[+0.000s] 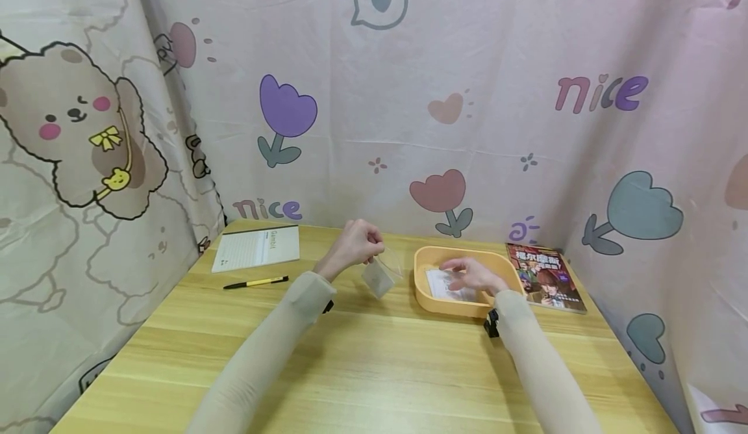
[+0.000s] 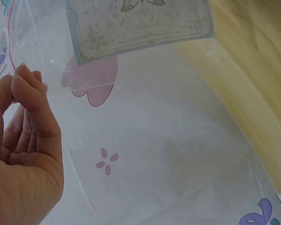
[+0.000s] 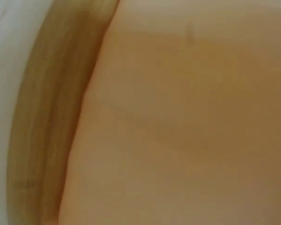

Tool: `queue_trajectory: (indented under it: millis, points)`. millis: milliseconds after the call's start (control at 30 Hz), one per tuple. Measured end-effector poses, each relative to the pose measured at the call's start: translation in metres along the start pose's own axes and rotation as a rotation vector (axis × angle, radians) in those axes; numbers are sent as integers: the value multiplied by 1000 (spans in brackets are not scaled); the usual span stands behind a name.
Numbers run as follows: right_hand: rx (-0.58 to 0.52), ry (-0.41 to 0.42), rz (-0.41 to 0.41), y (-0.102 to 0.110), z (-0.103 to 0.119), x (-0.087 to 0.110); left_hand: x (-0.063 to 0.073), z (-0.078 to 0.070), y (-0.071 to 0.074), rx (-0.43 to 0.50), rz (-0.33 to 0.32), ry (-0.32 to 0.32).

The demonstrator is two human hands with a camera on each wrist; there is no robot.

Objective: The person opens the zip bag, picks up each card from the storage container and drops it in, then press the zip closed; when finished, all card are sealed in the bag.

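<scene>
Orange tray [image 1: 450, 307] as reference: my left hand [image 1: 353, 244] pinches a clear bag [image 1: 380, 280] just left of it, butterfly card [image 2: 145, 30] inside. My right hand [image 1: 476, 274] is over the tray, fingers apart above white cards [image 1: 439, 286]. Magazine [image 1: 549, 281] just right.

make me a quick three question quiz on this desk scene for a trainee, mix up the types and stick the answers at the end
1. True or false: the pen lies off the notebook, not on top of it.

2. What does the left hand pinch?
a) the pen
b) a clear bag
c) the notebook

3. Fill the gap: in the head view, the magazine lies to the ____ of the orange tray.

Key: 1 true; 2 b; 3 right
</scene>
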State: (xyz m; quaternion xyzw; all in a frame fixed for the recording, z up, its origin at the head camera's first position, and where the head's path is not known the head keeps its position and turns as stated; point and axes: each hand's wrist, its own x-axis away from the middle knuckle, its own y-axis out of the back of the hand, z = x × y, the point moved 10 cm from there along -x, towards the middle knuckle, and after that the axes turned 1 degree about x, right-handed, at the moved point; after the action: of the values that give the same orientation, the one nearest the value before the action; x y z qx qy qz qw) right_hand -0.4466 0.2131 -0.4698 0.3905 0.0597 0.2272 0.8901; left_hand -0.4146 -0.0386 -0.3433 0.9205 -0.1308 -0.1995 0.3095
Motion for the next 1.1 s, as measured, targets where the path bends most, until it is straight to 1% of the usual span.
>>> queue_trajectory:
  millis: [133, 300, 467, 767, 1000, 1100]
  points:
    - [41, -16, 28, -5, -5, -2, 0, -1, 0, -1, 2, -4]
    - [22, -36, 36, -9, -7, -2, -1, -1, 0, 1, 2, -1]
    - [32, -33, 48, -13, -6, -1, 0, -1, -2, 12, 12, 6]
    - [32, -48, 54, -13, -9, -1, 2, -1, -3, 14, 18, -2]
    - [146, -31, 80, -13, -4, -2, 2, 0, -5, 13, 16, 5]
    - [150, -80, 94, -14, -8, -3, 3, 1, -5, 11, 14, 4]
